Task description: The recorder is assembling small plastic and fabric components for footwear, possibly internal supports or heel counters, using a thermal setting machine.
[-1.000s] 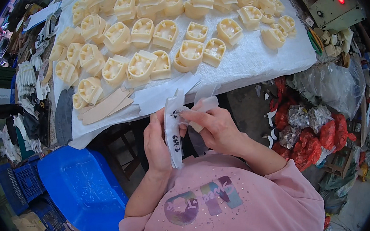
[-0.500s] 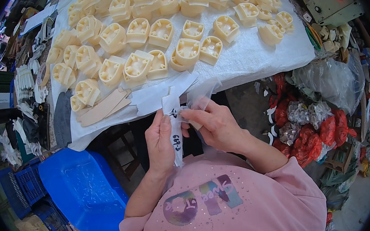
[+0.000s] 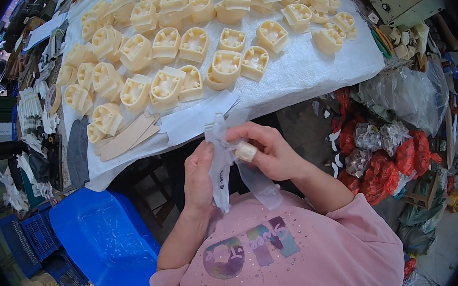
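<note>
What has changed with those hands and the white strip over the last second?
Little. Both hands keep hold of the white strip; the left hand still grips its lower part, while the right hand has shifted its fingers near the top, a taped finger now showing against the strip. The cream moulded parts on the white-covered table and the blue crate lie as before.

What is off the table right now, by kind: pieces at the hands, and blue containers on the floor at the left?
White strip, pinched by left hand and right hand: 1
Translucent film hanging below the right hand: 1
Blue plastic tub: 1
Blue lattice crates: 2
Total: 5
</note>
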Action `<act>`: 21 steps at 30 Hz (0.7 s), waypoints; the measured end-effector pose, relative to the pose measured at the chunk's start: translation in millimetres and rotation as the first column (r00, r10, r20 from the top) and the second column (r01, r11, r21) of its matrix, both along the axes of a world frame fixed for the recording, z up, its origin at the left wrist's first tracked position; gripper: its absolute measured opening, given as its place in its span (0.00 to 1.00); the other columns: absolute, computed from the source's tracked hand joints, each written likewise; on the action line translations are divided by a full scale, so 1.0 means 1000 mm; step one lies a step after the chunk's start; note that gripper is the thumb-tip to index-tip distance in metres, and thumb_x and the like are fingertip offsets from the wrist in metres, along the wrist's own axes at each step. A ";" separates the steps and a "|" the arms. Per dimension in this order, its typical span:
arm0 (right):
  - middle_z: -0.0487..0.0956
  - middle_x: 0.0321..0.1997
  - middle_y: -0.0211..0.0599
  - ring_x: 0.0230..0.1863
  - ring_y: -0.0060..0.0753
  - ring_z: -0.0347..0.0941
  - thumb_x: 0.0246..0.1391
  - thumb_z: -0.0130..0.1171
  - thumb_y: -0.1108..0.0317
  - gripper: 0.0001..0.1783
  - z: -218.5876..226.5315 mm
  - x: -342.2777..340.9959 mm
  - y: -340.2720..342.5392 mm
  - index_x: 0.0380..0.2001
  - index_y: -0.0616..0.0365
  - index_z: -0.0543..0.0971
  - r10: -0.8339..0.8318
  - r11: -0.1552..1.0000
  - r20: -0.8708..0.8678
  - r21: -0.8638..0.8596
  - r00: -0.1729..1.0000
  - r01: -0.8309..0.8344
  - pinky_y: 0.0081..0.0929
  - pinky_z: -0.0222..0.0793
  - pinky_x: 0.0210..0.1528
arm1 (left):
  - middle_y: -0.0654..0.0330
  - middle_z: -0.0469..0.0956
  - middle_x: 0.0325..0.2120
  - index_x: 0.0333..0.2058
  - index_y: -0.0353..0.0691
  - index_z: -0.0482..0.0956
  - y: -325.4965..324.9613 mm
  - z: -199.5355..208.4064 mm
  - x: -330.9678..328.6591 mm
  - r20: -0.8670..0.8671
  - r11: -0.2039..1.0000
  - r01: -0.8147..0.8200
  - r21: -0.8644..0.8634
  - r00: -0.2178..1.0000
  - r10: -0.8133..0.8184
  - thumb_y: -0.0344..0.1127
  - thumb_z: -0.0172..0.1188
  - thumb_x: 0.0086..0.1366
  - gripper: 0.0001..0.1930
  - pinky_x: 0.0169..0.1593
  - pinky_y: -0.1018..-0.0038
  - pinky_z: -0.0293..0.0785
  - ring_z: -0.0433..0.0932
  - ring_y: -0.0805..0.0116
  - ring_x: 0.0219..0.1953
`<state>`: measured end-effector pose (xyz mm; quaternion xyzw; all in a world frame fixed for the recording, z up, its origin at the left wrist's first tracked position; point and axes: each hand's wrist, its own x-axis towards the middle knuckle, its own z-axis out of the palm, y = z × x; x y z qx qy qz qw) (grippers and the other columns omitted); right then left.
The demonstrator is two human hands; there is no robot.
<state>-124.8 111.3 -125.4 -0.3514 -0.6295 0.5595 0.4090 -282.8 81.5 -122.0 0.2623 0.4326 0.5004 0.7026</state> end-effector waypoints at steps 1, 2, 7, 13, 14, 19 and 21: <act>0.74 0.34 0.40 0.29 0.30 0.71 0.48 0.52 0.74 0.18 0.005 0.006 0.000 0.45 0.57 0.73 0.076 0.974 -0.086 -0.207 0.993 -0.093 0.24 0.66 0.30 | 0.62 0.75 0.35 0.46 0.33 0.70 0.001 0.000 0.000 0.000 1.000 -0.003 0.002 1.000 0.003 0.43 0.43 0.67 0.19 0.39 0.80 0.68 0.73 0.77 0.35; 0.75 0.35 0.40 0.30 0.28 0.71 0.50 0.52 0.71 0.17 0.012 0.013 0.000 0.46 0.58 0.72 0.134 0.897 -0.185 -0.396 0.974 -0.199 0.23 0.65 0.31 | 0.61 0.75 0.34 0.46 0.32 0.69 0.000 0.000 0.000 -0.052 1.000 -0.019 -0.005 0.998 0.019 0.43 0.42 0.67 0.19 0.38 0.79 0.69 0.73 0.76 0.34; 0.77 0.33 0.41 0.30 0.35 0.74 0.50 0.51 0.67 0.19 0.008 0.067 0.011 0.44 0.64 0.74 0.711 0.697 -0.147 0.013 0.688 -0.717 0.29 0.68 0.33 | 0.55 0.73 0.29 0.50 0.30 0.63 0.005 -0.006 -0.021 0.025 0.994 -0.101 0.036 0.995 0.100 0.41 0.41 0.68 0.20 0.33 0.74 0.72 0.75 0.68 0.28; 0.64 0.18 0.26 0.18 0.21 0.60 0.50 0.47 0.70 0.10 -0.030 0.150 -0.044 0.37 0.57 0.72 -0.583 0.758 -0.350 -0.560 0.734 0.335 0.20 0.59 0.23 | 0.54 0.74 0.30 0.50 0.30 0.64 0.011 0.018 -0.028 0.066 0.978 -0.173 0.114 0.984 0.167 0.41 0.41 0.68 0.20 0.31 0.75 0.74 0.76 0.70 0.25; 0.58 0.16 0.23 0.16 0.18 0.54 0.51 0.45 0.70 0.07 -0.037 0.172 -0.044 0.35 0.55 0.70 -0.643 0.722 -0.548 -0.667 0.535 0.185 0.19 0.54 0.20 | 0.54 0.74 0.30 0.49 0.30 0.65 0.011 0.022 -0.028 0.080 0.974 -0.185 0.129 0.981 0.176 0.42 0.41 0.68 0.20 0.31 0.75 0.74 0.76 0.70 0.25; 0.55 0.21 0.24 0.21 0.20 0.51 0.46 0.44 0.75 0.11 -0.035 0.141 -0.043 0.36 0.57 0.67 -0.622 0.782 -0.693 -0.571 0.364 0.249 0.21 0.52 0.28 | 0.55 0.74 0.30 0.41 0.33 0.70 0.005 0.010 0.014 -0.193 0.903 0.327 0.280 0.940 -0.281 0.38 0.45 0.66 0.13 0.35 0.73 0.73 0.76 0.66 0.28; 0.57 0.26 0.29 0.27 0.24 0.54 0.41 0.46 0.79 0.13 -0.040 0.128 -0.044 0.35 0.58 0.66 -0.569 0.820 -0.757 -0.550 0.322 0.158 0.24 0.54 0.36 | 0.53 0.74 0.28 0.35 0.32 0.71 -0.001 -0.011 0.051 -0.444 0.739 0.499 0.454 0.845 -0.298 0.36 0.48 0.64 0.11 0.36 0.69 0.71 0.75 0.60 0.29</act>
